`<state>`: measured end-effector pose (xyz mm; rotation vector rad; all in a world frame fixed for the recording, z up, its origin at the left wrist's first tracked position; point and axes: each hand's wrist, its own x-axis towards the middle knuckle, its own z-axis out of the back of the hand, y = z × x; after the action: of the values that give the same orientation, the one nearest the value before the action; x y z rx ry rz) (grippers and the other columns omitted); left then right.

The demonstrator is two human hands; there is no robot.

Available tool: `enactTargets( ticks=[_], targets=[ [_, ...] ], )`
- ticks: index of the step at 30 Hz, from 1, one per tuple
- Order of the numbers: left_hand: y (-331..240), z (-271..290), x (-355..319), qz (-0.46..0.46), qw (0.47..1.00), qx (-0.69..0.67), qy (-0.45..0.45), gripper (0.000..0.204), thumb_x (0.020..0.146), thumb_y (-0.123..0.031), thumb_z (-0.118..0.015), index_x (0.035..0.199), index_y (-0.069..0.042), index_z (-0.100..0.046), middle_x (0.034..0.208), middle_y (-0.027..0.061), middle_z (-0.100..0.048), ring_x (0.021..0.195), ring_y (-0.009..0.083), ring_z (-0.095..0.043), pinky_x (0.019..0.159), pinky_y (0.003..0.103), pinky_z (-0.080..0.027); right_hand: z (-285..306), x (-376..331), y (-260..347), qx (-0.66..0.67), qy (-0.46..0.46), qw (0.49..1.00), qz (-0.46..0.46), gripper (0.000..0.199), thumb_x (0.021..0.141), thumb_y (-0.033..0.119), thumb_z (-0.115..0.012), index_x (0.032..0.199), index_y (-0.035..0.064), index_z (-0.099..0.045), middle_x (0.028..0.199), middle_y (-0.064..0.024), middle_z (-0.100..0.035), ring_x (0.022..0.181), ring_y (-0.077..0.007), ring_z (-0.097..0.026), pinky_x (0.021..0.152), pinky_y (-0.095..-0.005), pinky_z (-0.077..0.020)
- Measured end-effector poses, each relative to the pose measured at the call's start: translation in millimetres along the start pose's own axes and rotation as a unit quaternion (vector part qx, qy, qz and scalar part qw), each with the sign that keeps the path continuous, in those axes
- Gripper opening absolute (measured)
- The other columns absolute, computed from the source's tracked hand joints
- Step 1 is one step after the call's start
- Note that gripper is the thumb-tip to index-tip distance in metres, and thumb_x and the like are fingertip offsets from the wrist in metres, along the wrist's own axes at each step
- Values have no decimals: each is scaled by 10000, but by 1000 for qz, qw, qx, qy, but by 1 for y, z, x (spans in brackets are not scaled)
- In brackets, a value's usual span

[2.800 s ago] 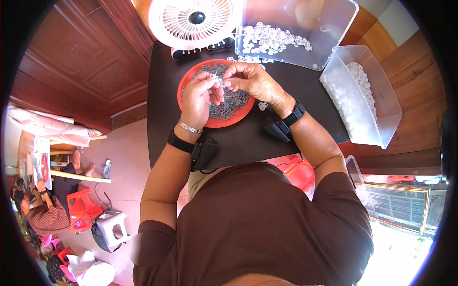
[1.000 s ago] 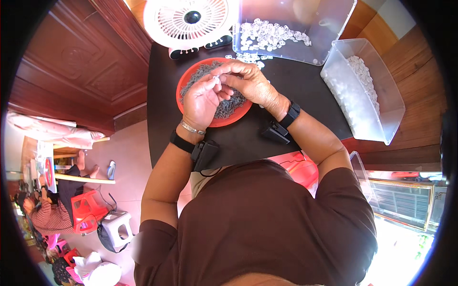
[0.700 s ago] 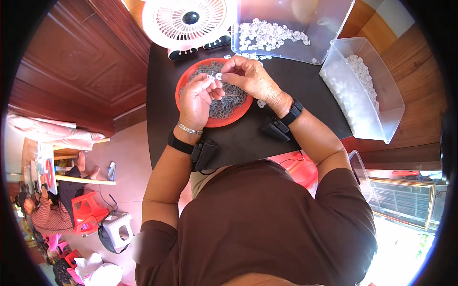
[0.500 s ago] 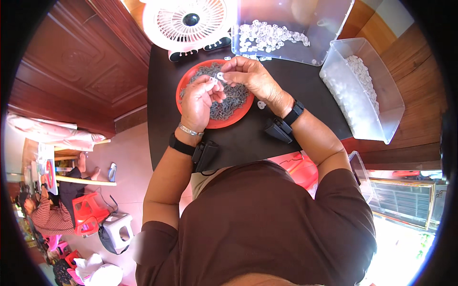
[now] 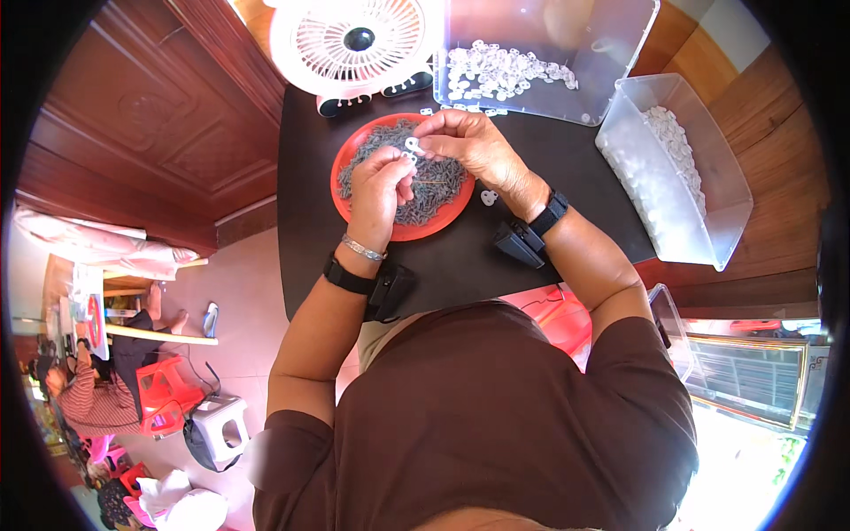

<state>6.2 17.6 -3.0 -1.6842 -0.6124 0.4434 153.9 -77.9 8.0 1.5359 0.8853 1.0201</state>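
Observation:
Over a red round basin [image 5: 340, 192] full of small grey screw-like pieces [image 5: 443, 185], my two hands meet. My right hand [image 5: 478, 152] pinches a small white plastic piece with holes [image 5: 413, 144] between thumb and fingertips. Just below it, my left hand [image 5: 381, 184] is closed, its thumb and index finger pinching another small white piece [image 5: 408, 157]. The two pieces are nearly touching; whether they are joined I cannot tell. One loose white piece [image 5: 489, 197] lies on the black table [image 5: 571, 177], right of the basin.
A clear bin [image 5: 549, 104] tipped toward me holds many white pieces, some spilled at its edge. Another translucent bin [image 5: 655, 212] with white pieces stands at the right. A pink-white fan [image 5: 358, 39] stands behind the basin. Far left, another person [image 5: 93, 398] sits near stools.
The fingers of my left hand have curled in more, and its white piece sits lower against the fingertips. My right hand keeps its pinch, its piece turned more upright. The view has shifted slightly.

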Motion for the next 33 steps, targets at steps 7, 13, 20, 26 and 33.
enactTargets(
  ticks=[7,13,20,26,33],
  targets=[
    [-1,1,-1,13,1000,2,0,163,835,-129,-556,697,-42,-569,582,-4,-512,457,72,-460,425,200,-347,0,-1,2,8,-7,1000,4,162,838,68,-638,986,2,-638,837,-35,-652,763,-85,-592,727,-228,-484],
    [-1,1,-1,21,1000,0,-13,157,830,-124,-556,698,-39,-572,582,-3,-511,449,72,-454,417,200,-348,0,-1,2,-4,-6,1000,6,157,841,66,-635,984,0,-637,840,-36,-653,768,-84,-595,728,-227,-486],
    [0,2,-1,21,1000,1,-13,154,830,-121,-560,704,-34,-576,585,1,-515,445,75,-454,415,201,-350,-2,-2,4,-24,-6,1000,13,139,838,52,-636,968,4,-638,848,-24,-647,791,-72,-588,751,-227,-481],
    [1,0,-1,4,1000,8,-10,150,834,-106,-555,711,-24,-579,589,5,-520,450,74,-456,415,200,-351,-4,-3,0,-79,0,996,52,134,822,41,-648,952,7,-644,879,-25,-647,828,-80,-586,786,-239,-478],
    [1,2,-1,-2,1000,10,-8,150,838,-124,-556,738,-17,-589,606,5,-534,470,72,-474,427,196,-359,-10,-7,6,-102,21,994,39,181,803,25,-673,974,18,-615,879,-19,-637,834,-82,-589,791,-248,-485]
  ],
)
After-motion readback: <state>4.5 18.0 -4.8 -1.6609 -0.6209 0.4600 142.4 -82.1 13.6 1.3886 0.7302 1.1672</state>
